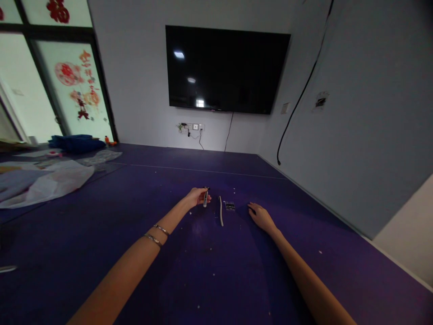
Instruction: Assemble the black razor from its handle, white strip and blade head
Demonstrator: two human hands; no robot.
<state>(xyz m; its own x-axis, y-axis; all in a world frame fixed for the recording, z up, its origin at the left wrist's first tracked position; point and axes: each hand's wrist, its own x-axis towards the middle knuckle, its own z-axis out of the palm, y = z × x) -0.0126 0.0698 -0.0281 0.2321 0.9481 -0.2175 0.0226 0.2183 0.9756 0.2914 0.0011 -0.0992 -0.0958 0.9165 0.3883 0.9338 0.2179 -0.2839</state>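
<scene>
My left hand [197,197] is closed on a small, slim tool [205,199] with a pale handle and a dark crosswise head; it looks like a razor, but is too small to be sure. To its right, a thin whitish strip [221,211] lies lengthwise on the purple surface [233,262]. Beside the strip is a small clear packet [230,206] with dark pieces in it. My right hand [262,217] rests on the surface right of the packet, not touching it. Its fingers are loosely bent, with the thumb apart, and nothing shows in them.
Clear plastic sheeting [67,178] and a dark blue cloth bundle [77,143] lie at the left. A black cable [301,92] hangs down the right wall. Ahead, a television [226,70] is mounted above wall sockets [195,127]. Small white scraps dot the surface.
</scene>
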